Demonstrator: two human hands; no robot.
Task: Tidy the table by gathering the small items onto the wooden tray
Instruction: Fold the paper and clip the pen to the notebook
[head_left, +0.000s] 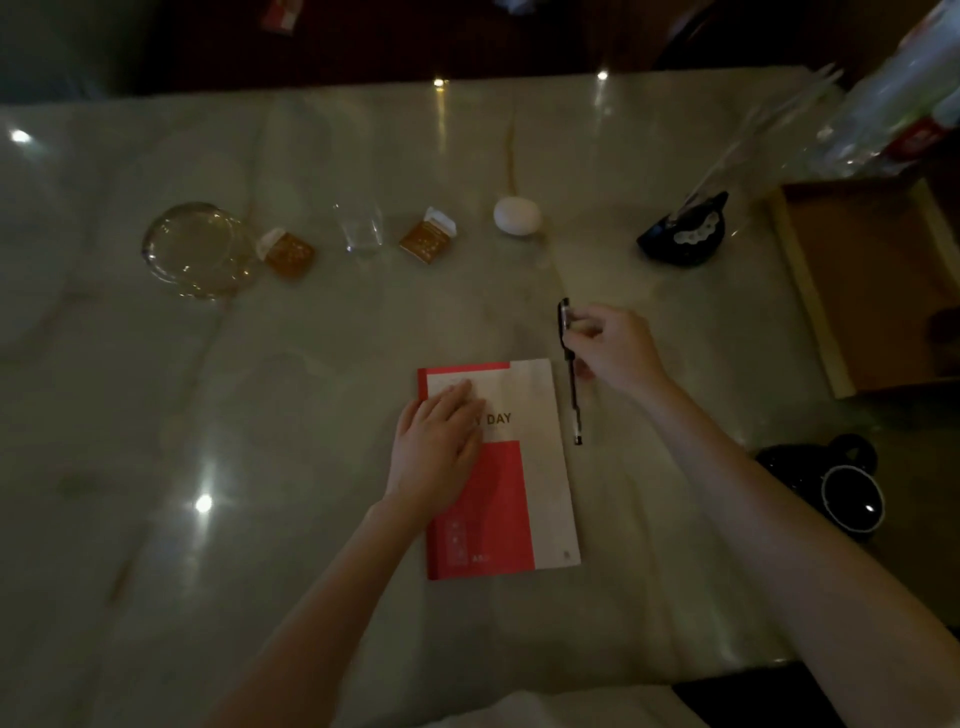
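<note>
Beside the notebook (511, 467), right hand (615, 345) pinches the pen (570, 369).

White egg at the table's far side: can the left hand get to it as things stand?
Probably yes. The left hand lies flat on the red-and-white notebook, holding nothing, and bare tabletop lies between it and the white egg.

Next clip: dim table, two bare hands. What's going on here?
A person is tidying a marble table. The right hand is pinching a black pen beside a red and white notebook, on which the left hand rests flat. The wooden tray sits at the right edge. An egg, two orange packets, a small glass and a glass dish still lie in a row on the table.
</note>
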